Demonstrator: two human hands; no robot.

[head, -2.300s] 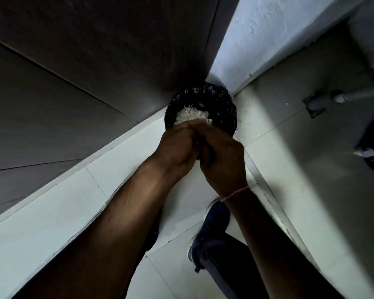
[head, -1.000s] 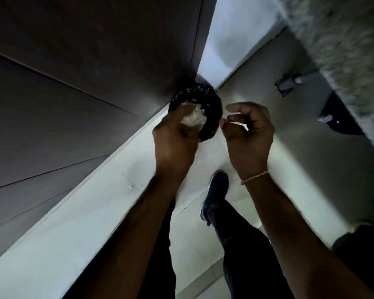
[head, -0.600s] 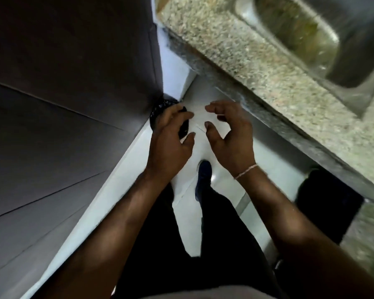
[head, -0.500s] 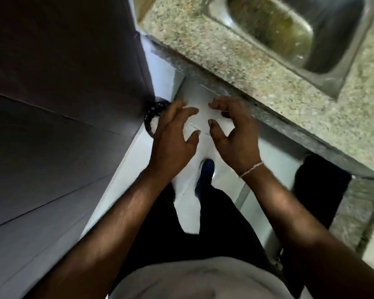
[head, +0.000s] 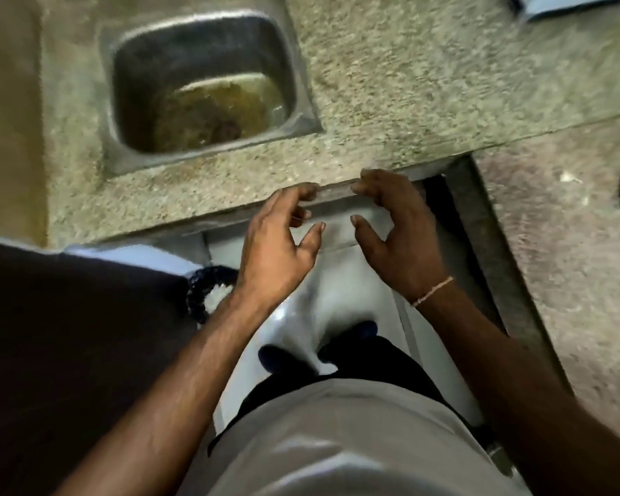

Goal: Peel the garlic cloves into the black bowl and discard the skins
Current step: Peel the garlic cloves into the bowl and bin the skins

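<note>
A black-lined bin (head: 199, 291) with pale garlic skins (head: 218, 297) inside stands on the floor at the left, partly hidden behind my left forearm. My left hand (head: 278, 241) hovers above the floor near the counter's front edge, fingers loosely spread and holding nothing. My right hand (head: 396, 232) hangs beside it, a hand's width to the right, also relaxed and empty, with a thin bracelet at the wrist. The black bowl and garlic cloves are out of sight.
A speckled stone counter (head: 391, 102) runs across the top with a steel sink (head: 201, 84) holding murky water. A dark cabinet side (head: 68, 334) fills the left. My shoes (head: 283, 356) stand on the pale tiled floor below.
My hands dropped the skins into the bin and pulled apart, empty. The view swung up and right from the bin to the counter and sink.
</note>
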